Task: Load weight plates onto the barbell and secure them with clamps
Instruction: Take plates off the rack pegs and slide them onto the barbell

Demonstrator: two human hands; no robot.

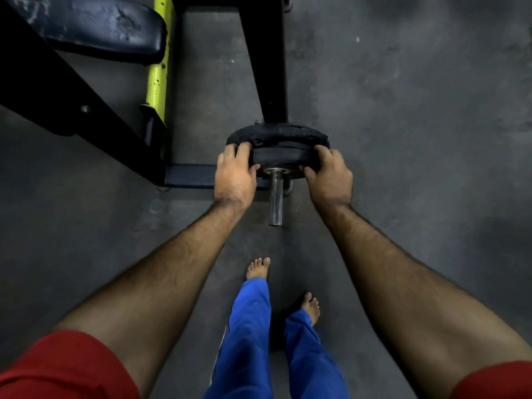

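A steel barbell sleeve (275, 201) points toward me at the centre of the view, its free end bare. Two black rubber weight plates sit on it: a larger one (276, 133) behind and a smaller one (280, 156) in front. My left hand (234, 175) grips the left rim of the smaller plate, thumb on its front face. My right hand (329, 177) grips the right rim the same way. No clamp is visible.
A black upright post (267, 61) rises behind the plates. To the left stands a bench with a dark pad (106, 27), a yellow frame bar (158, 70) and a black base (57, 90). My bare feet (259, 267) stand on the grey floor below the sleeve.
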